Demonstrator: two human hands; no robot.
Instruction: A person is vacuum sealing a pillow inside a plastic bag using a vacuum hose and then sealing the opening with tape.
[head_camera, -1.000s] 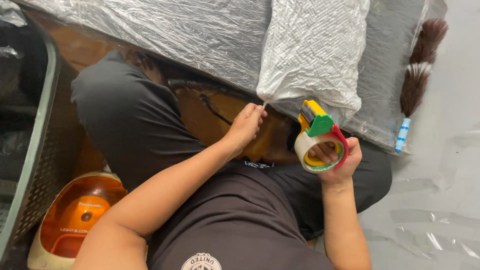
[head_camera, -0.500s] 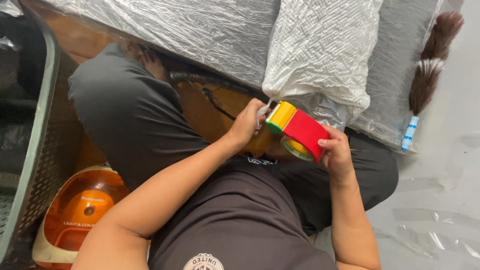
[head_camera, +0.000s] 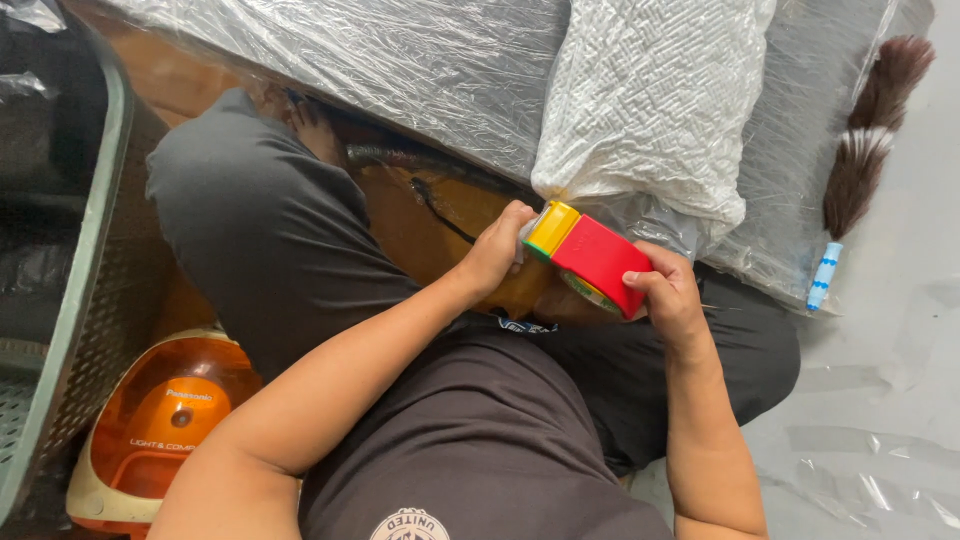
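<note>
The right hand (head_camera: 668, 295) has a firm grip around the red body of the tape gun (head_camera: 590, 258), whose yellow head touches the lower corner of the white bundle (head_camera: 645, 100). The left hand (head_camera: 497, 250) pinches that corner closed, just beside the head. The gun looks light and stiff, best held by its red body; the bundle looks soft, its plastic wrap (head_camera: 420, 70) thin and slippery, so the twisted corner gives the surest hold. Compared with one second ago, the gun is turned over and brought from the right against the corner; the left hand keeps its pinch.
</note>
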